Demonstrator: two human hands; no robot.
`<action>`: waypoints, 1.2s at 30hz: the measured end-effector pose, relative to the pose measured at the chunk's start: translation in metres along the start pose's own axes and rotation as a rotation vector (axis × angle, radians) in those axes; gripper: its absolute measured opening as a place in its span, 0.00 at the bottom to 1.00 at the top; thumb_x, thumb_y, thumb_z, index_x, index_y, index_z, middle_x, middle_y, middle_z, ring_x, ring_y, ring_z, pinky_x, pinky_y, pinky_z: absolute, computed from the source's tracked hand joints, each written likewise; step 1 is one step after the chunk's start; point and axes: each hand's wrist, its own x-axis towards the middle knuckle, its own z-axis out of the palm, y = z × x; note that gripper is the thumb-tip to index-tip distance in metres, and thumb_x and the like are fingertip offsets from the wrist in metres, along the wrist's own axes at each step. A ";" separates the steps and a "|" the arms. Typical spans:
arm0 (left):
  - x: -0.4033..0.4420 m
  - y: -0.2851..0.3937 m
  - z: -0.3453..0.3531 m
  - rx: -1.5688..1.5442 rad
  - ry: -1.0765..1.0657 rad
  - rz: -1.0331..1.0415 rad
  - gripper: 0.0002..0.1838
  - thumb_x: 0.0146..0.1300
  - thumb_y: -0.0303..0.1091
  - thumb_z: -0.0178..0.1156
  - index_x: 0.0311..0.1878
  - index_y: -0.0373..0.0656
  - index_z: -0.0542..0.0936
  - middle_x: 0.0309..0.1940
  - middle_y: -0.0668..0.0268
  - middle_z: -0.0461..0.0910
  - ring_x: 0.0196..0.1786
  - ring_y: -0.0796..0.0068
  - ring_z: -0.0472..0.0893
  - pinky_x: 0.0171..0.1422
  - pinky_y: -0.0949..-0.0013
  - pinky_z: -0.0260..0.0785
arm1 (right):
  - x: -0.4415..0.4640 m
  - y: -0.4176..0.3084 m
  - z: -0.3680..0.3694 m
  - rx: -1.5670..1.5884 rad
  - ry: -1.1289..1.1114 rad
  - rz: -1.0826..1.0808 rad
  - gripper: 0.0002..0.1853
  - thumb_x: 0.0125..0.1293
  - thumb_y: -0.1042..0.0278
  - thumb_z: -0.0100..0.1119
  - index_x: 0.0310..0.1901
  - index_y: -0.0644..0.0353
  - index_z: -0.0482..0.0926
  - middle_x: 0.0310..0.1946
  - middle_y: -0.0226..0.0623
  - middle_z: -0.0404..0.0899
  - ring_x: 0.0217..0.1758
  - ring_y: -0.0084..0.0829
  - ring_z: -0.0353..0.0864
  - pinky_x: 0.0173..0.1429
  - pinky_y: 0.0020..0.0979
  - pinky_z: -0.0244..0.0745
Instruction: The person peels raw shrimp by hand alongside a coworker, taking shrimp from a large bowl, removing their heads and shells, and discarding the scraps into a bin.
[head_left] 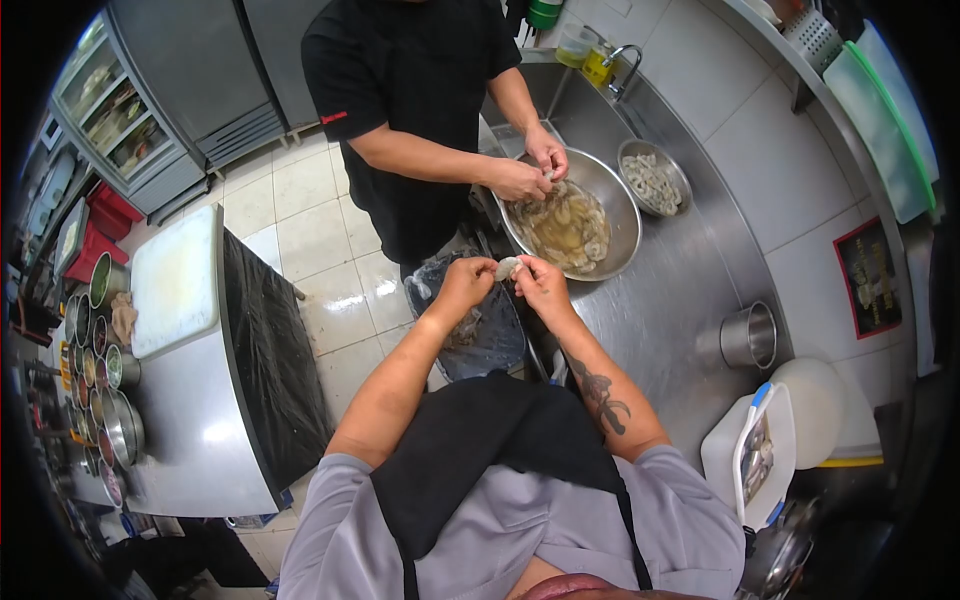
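Observation:
A pale grey shrimp [508, 268] is pinched between the fingertips of my two hands. My left hand [468, 284] grips its left end, fingers closed. On the other side, my right hand [542, 284] closes its thumb and fingers on the right end. Just beyond my hands stands a large steel bowl [627, 225] with shrimp in cloudy brownish liquid. Beneath my hands is a dark-lined bin [490, 345] with scraps that look like shells. A smaller steel bowl [683, 183] holds several greyish shrimp.
Across from me, a co-worker [410, 90] in black works over the large bowl with both hands. A sink and faucet [628, 70] are behind it. On the steel counter [650, 320] stands a metal pot [748, 335]; a white container [720, 440] is at right. A cutting board [175, 280] lies left.

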 end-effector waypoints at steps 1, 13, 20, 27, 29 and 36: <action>0.002 -0.006 0.004 -0.171 -0.002 -0.049 0.12 0.61 0.25 0.55 0.45 0.35 0.84 0.30 0.67 0.84 0.32 0.83 0.79 0.38 0.75 0.72 | 0.000 0.000 0.001 0.059 0.044 -0.018 0.13 0.69 0.69 0.56 0.49 0.67 0.80 0.26 0.26 0.80 0.25 0.14 0.74 0.30 0.20 0.69; -0.005 0.032 -0.006 -0.304 -0.051 -0.051 0.13 0.65 0.31 0.55 0.46 0.33 0.83 0.33 0.69 0.82 0.37 0.83 0.78 0.43 0.77 0.71 | -0.006 -0.001 0.009 -0.150 -0.013 -0.141 0.11 0.67 0.70 0.56 0.46 0.67 0.81 0.32 0.36 0.84 0.35 0.22 0.81 0.42 0.26 0.75; -0.002 0.017 -0.004 -0.313 -0.084 -0.044 0.14 0.65 0.30 0.54 0.46 0.31 0.82 0.32 0.67 0.83 0.33 0.82 0.79 0.40 0.77 0.73 | -0.009 -0.003 0.009 -0.245 -0.022 -0.232 0.11 0.69 0.71 0.55 0.48 0.67 0.80 0.30 0.26 0.80 0.29 0.15 0.74 0.35 0.19 0.70; 0.002 0.010 0.002 -0.478 -0.067 -0.227 0.13 0.65 0.26 0.53 0.48 0.35 0.83 0.33 0.66 0.84 0.33 0.81 0.81 0.40 0.76 0.76 | -0.008 0.002 0.013 0.113 -0.004 0.023 0.11 0.72 0.71 0.53 0.50 0.68 0.79 0.34 0.31 0.81 0.31 0.17 0.77 0.36 0.20 0.76; 0.004 0.002 0.002 -0.505 -0.048 -0.310 0.13 0.65 0.24 0.53 0.49 0.36 0.83 0.35 0.67 0.83 0.32 0.80 0.81 0.39 0.76 0.76 | -0.005 0.003 0.011 0.248 0.013 0.046 0.12 0.72 0.71 0.53 0.50 0.69 0.78 0.34 0.32 0.81 0.31 0.18 0.78 0.36 0.21 0.76; -0.001 0.034 -0.002 -0.692 -0.033 -0.301 0.12 0.67 0.28 0.54 0.50 0.37 0.82 0.35 0.68 0.83 0.32 0.81 0.80 0.39 0.77 0.75 | 0.000 0.001 0.006 0.215 0.031 0.044 0.12 0.72 0.71 0.53 0.51 0.68 0.78 0.35 0.31 0.81 0.32 0.18 0.77 0.39 0.22 0.76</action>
